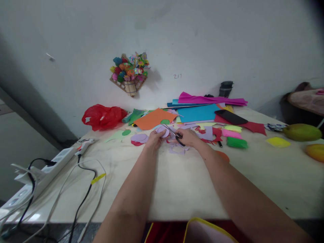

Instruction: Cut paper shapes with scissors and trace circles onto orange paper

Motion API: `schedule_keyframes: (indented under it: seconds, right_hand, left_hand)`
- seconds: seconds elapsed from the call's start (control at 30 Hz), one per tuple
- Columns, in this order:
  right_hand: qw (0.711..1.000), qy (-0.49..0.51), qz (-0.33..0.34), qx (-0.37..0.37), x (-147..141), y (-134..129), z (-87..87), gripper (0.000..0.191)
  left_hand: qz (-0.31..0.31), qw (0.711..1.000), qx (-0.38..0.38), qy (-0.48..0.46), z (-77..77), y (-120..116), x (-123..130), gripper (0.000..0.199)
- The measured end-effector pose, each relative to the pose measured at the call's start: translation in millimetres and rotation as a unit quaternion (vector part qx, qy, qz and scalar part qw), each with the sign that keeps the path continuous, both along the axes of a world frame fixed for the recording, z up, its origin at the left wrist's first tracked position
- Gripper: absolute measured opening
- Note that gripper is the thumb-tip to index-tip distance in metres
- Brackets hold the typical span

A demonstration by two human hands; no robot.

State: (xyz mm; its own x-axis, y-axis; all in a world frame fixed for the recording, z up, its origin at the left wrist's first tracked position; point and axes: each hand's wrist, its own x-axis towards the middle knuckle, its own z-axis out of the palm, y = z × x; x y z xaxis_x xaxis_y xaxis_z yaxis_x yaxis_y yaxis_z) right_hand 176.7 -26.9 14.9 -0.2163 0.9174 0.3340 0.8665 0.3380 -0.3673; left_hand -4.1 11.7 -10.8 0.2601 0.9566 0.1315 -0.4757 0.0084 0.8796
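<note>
My left hand [155,139] pinches a round lilac paper piece [164,132] above the middle of the table. Black-handled scissors [180,139] are in my right hand [188,137], their blades parted and reaching toward the lilac piece. Whether the blades touch the paper is too small to tell. Lilac discs [139,138] lie over red ones just left of my left hand. Under and beside my right hand are lilac and red paper scraps [177,149]. A green disc [165,122] rests on an orange sheet [152,118] behind my hands.
A red plastic bag [102,116] is at the back left, a power strip [54,167] with cables at the left edge. Blue sheets [198,113], a black phone [231,116], a green packet [237,142] and mangoes [302,132] lie right. Paper flowers [130,72] hang on the wall.
</note>
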Motion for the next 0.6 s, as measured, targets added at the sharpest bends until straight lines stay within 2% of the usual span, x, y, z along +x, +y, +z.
schedule_keyframes:
  seconds: [0.2,0.6]
  right_hand:
    - [0.998,-0.049,-0.022,0.035,-3.5,-0.8,-1.0,0.043]
    - [0.997,-0.052,-0.027,0.045,-6.2,-1.2,-1.8,0.047]
  left_hand:
    - [0.009,1.0,-0.004,-0.021,0.9,-0.3,1.0,0.03]
    - [0.032,0.998,-0.031,-0.053,2.6,0.6,3.3,0.027]
